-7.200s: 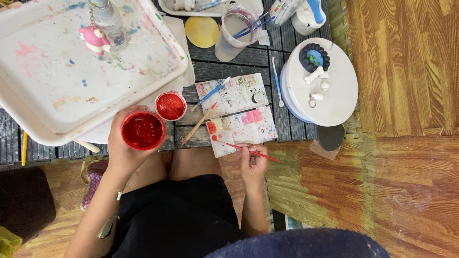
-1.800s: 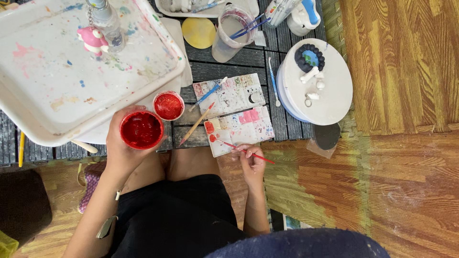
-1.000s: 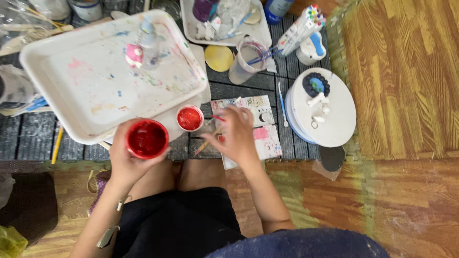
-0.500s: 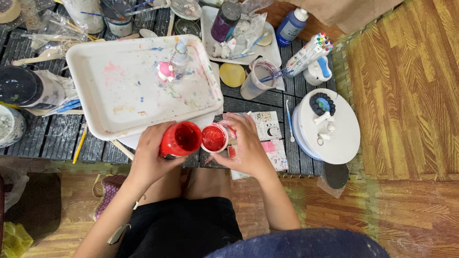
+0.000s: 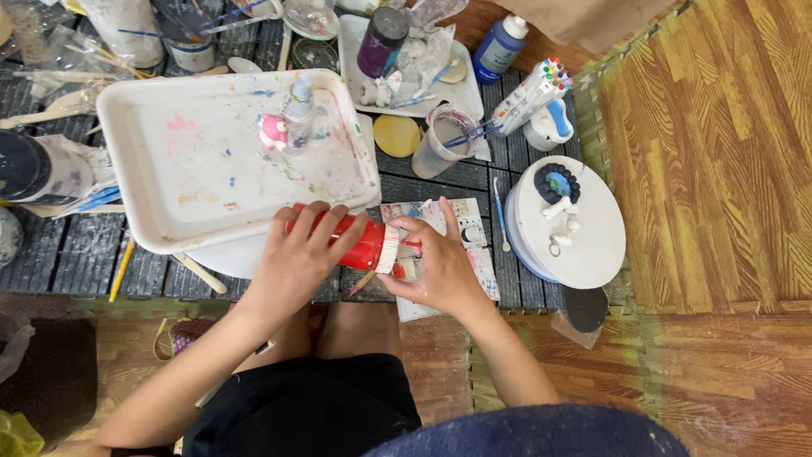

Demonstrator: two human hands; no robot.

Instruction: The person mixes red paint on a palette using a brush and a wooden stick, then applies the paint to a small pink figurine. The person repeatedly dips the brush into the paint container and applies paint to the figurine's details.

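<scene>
A red paint jar (image 5: 351, 241) is held on its side just below the white tray (image 5: 169, 228), wrapped by the left hand (image 5: 296, 262); its lid (image 5: 404, 247) is pinched by the right hand (image 5: 436, 267), apparently being screwed.

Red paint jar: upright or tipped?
Tipped. The red paint jar lies sideways in the left hand, its white-rimmed mouth facing the right hand.

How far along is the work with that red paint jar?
Done: the paper sheet carries painted patches. In hand: the left hand holds the red paint jar on its side, the right hand at its mouth. Left: the jar's threaded neck is uncapped.
</scene>
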